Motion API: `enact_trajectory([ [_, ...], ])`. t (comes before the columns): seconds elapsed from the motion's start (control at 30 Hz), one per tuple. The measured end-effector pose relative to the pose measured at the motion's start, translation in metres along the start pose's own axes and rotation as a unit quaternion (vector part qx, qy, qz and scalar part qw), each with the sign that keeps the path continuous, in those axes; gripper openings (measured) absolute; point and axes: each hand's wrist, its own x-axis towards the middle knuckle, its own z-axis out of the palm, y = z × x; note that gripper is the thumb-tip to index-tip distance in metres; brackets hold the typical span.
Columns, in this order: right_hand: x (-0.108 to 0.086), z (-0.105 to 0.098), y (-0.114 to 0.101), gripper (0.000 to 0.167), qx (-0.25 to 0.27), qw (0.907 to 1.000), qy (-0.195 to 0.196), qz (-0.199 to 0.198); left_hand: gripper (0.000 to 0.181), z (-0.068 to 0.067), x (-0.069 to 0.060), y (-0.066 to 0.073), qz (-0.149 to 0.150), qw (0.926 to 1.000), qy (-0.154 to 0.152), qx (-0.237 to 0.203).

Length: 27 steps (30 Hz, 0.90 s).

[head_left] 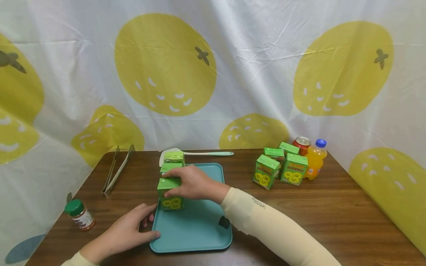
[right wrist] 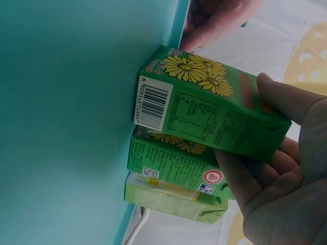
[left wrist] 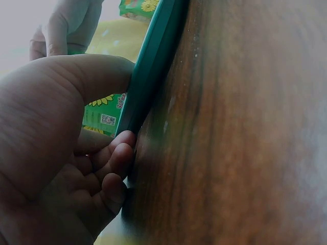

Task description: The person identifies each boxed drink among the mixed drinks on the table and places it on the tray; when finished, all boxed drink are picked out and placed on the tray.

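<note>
My right hand (head_left: pixel 194 183) grips the nearest green drink carton (head_left: pixel 172 203) by its upper part, thumb on one side and fingers on the other. This carton stands at the left side of the teal tray (head_left: pixel 199 231), its front printed with yellow flowers. Behind it in a row are a second green carton (right wrist: pixel 171 161) and a lighter green carton (right wrist: pixel 171 198). At the tray's left edge, my left hand (head_left: pixel 133 228) pinches the rim; the left wrist view shows the thumb over the rim and curled fingers against its outer side.
Several green cartons (head_left: pixel 294 169), a red can (head_left: pixel 302 145) and an orange drink bottle (head_left: pixel 315 159) cluster at the right. A white spatula (head_left: pixel 208 153) lies behind the tray. Metal tongs (head_left: pixel 117 171) and a green-lidded spice jar (head_left: pixel 80 215) are at the left.
</note>
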Motion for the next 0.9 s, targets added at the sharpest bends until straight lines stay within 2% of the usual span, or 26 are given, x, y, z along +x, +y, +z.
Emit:
enact_trajectory([
  [0.3,-0.018,-0.010,0.008,0.054,0.028,0.9993,0.024,-0.006,0.085,0.002,0.000,-0.001,0.015,0.9997,0.015,0.007],
  [0.47,-0.029,-0.014,0.016,0.056,0.060,0.9977,0.032,-0.005,0.086,0.003,0.000,-0.001,0.017,0.9997,0.018,0.007],
  [0.7,-0.051,-0.024,0.031,0.059,0.087,0.9944,0.060,0.009,0.085,0.003,0.000,-0.001,0.015,0.9997,0.020,0.004],
  [0.9,-0.071,-0.034,0.043,0.055,0.107,0.9903,0.082,0.034,0.086,0.003,-0.001,0.001,0.011,0.9997,0.023,0.000],
])
